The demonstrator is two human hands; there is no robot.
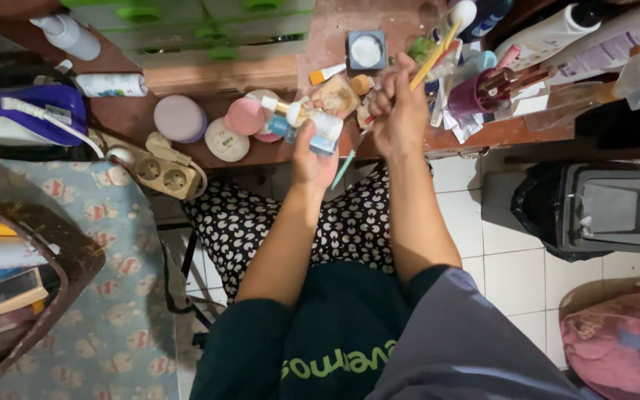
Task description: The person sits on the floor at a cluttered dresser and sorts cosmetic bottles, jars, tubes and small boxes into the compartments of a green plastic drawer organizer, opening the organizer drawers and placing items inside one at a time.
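Two hands up over brown desk (275,152). Left hand (312,152) wraps fingers round small bottles (312,118), white with blue. Right hand (398,111) makes fist round yellow stick (432,55) and thin teal stick (346,167); teal one pokes down past wrist. Pink jar (244,116) and purple jar (179,117) sit on desk, just left of bottles. Plug strip (166,172) at desk edge. Black bin (594,207) on white floor, far right.

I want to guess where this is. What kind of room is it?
Probably a bedroom or dressing corner at home. A cluttered wooden table holds round cosmetic jars and lotion bottles, the left hand holds small bottles, and an iron sits by a padded ironing board.
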